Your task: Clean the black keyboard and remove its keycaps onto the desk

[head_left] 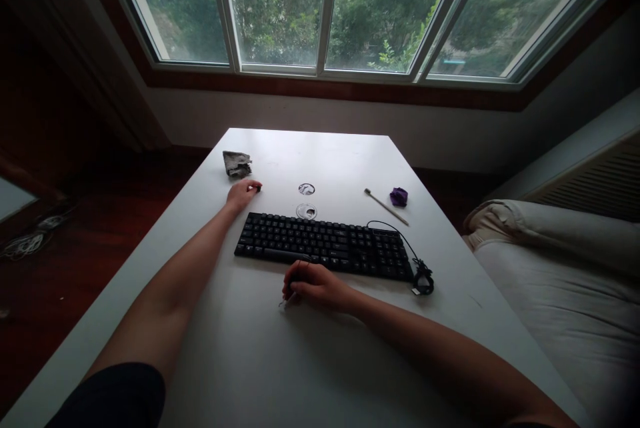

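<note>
A black keyboard (pixel 325 247) lies across the middle of the white table (pixel 280 361). My left hand (pixel 243 193) rests beyond the keyboard's left end, fingers closed around a small dark object (pixel 259 188) that I cannot name. My right hand (pixel 315 286) sits just in front of the keyboard's near edge, fingers curled around a small tool with a thin metal tip (pixel 283 305) that touches the table. The keyboard's cable (pixel 423 278) is bundled at its right end.
A crumpled grey cloth (pixel 237 163) lies at the back left. Two small round clear lids or dishes (pixel 307 200) sit behind the keyboard. A thin stick (pixel 386 207) and a purple wad (pixel 399 197) lie at the right. A cushioned seat (pixel 565 281) stands beside the table.
</note>
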Tool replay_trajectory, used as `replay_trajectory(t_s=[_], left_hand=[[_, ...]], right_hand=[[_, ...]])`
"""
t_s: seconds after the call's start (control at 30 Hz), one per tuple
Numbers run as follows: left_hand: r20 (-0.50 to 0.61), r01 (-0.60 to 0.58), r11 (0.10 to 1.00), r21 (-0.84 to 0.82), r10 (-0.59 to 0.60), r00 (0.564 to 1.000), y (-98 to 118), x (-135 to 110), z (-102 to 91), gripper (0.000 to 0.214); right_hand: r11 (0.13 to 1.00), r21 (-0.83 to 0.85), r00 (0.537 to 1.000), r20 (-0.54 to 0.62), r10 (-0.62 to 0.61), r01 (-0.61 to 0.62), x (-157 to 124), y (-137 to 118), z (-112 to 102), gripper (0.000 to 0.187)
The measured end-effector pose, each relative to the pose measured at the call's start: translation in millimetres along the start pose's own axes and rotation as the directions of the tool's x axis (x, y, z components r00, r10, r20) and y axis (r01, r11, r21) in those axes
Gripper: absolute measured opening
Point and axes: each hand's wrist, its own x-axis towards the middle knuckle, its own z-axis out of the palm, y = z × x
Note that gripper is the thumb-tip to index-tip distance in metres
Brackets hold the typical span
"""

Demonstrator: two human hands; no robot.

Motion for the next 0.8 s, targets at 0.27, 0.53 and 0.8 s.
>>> replay_trajectory(t_s=[0.27,0.53,0.8], left_hand=[[-0.042,-0.004,0.998,0.056,0.006,0.999,-4.4,15.3,7.2,0.026],[-0.076,0.039,0.993,0.113,-0.031,0.997,-10.3,30.8,15.8,0.026],[-0.082,0.01,0.989,0.146,0.002,0.997,-9.8,29.7,16.8,0.034]], right_hand=[[1.0,0.002,1.0,0.005,0.002,-0.002,-0.1,1.4,-2.4,0.032],[1.0,0.02,1.0,-0.014,0.011,-0.011,-2.0,-3.5,-1.5,0.033],[1.0,0.02,1.0,-0.004,0.008,-0.007,-2.3,-0.9,-3.8,0.033]])
